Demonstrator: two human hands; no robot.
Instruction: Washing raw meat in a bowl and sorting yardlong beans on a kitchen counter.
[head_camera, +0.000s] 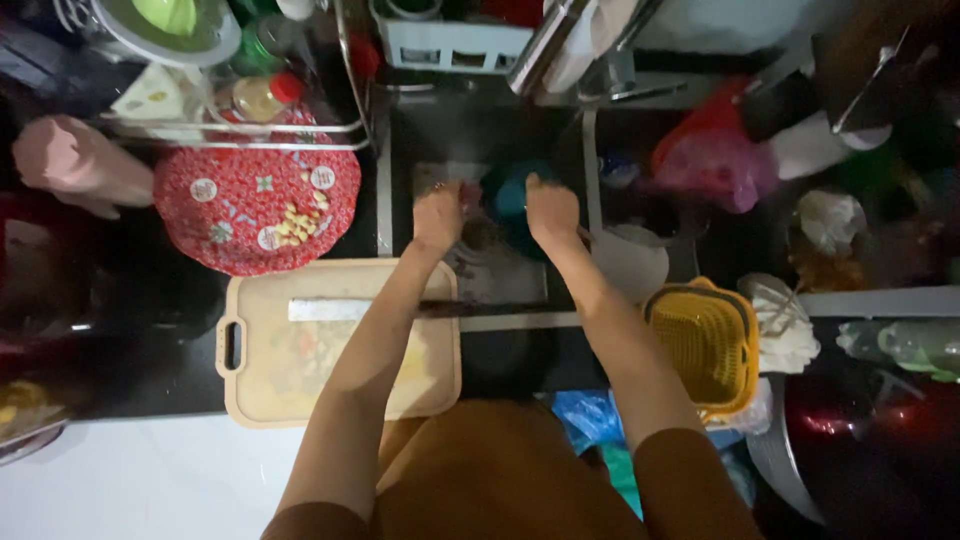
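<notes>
A teal bowl (510, 195), far-centre in the sink (400, 160) under the tap (560, 40), is being washed, gripped by the curled right hand (552, 210); left hand (438, 215) grip can't be told; rinsing probably needed next.

Dim overall, flash-like light from near the camera. Forearms and cutting board (300, 385) lit brightest; white floor bottom left slightly blown. Sink (470, 130) and right side sink into dark shadow. Wide-angle bend at edges. Soft, noisy, both hands slightly blurred.
</notes>
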